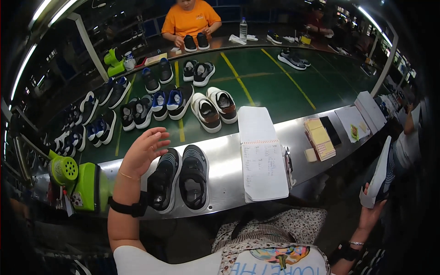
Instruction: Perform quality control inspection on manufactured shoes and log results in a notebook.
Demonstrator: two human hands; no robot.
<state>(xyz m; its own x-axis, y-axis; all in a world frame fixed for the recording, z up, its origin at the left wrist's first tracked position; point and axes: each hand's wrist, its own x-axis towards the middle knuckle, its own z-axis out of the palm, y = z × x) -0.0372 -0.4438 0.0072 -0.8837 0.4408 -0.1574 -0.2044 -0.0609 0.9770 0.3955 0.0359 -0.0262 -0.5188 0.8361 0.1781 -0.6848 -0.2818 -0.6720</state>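
Observation:
My left hand (145,151) is raised above the metal ledge, fingers apart and nothing in it. Just beside and below it stand a dark shoe with pale stripes (168,172) and its mate (194,174), side by side, toes pointing away from me. Out at the far right, my right hand (372,210) grips a dark shoe (384,176) by its heel end. That shoe is tilted upright, with its white sole edge turned toward me.
An open notebook (263,172) lies on the ledge, with pens, yellow pads (319,140) and a black phone-like slab (334,130) to its right. Several shoe pairs, including white shoes (214,111), sit on the green belt (256,87). A green fan (64,168) stands left; a person in orange (191,20) works opposite.

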